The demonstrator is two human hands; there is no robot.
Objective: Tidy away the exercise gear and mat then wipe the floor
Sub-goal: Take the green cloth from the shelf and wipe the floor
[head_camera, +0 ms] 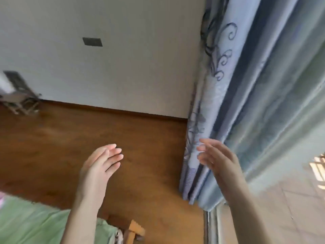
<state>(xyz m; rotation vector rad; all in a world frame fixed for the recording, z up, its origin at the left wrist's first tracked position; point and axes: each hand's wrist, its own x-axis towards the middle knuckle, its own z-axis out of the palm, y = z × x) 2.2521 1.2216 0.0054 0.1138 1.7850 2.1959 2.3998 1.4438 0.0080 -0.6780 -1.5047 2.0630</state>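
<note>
While perhaps blurred, empty hands (98, 166) above floor (52, 147).

**Both hands raised near the curtain**

The left hand (100, 164) and the right hand (218, 161) are lifted side by side above the brown wooden floor (52, 147), fingers straight and relaxed, holding nothing. The right hand is in front of the blue patterned curtain (228, 85); whether it touches the fabric cannot be told. A white wall (123, 67) meets the floor behind. A green cloth (31, 224) lies at lower left, and a folding chair (19, 95) stands by the wall.
</note>
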